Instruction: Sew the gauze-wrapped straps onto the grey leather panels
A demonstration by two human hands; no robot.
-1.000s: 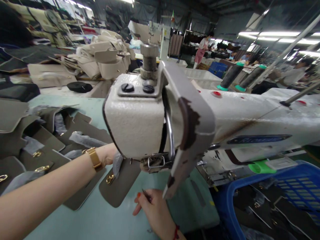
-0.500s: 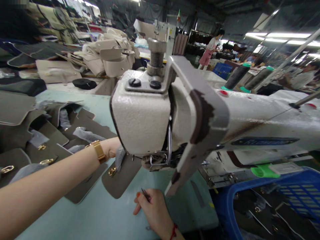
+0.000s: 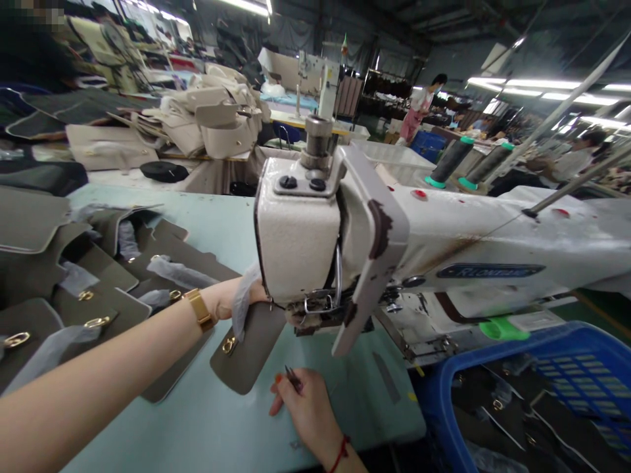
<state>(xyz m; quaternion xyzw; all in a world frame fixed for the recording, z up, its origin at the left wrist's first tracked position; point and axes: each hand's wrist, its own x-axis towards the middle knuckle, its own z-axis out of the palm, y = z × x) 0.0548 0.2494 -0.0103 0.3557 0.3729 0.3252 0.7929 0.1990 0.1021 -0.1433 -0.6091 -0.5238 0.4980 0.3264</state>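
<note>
My left hand [image 3: 239, 297], with a gold watch band at the wrist, reaches behind the head of a white sewing machine [image 3: 298, 243]. It holds a grey-brown bag panel [image 3: 256, 338]; my fingertips are hidden by the machine. The panel's rounded end hangs toward me, bearing a gold clasp [image 3: 228, 345] and a strip of clear plastic wrap [image 3: 240, 305]. Below the machine head, my right hand [image 3: 308, 404] rests closed over the pale green table [image 3: 207, 433]. Dark pointed tips, apparently small thread snips [image 3: 292, 378], poke out between its thumb and fingers; the rest is covered.
Several grey-brown bag pieces [image 3: 108, 263] with gold clasps are heaped at the left. A blue basket [image 3: 441, 401] of similar pieces stands at the right. Beige bags [image 3: 217, 118] are piled behind. Two thread cones [image 3: 449, 163] stand beyond the machine arm. Another person [image 3: 419, 108] stands far back.
The view has shifted, so the machine looks smaller and farther right. My left hand and the panel have moved slightly right together. My right hand keeps its grip.
</note>
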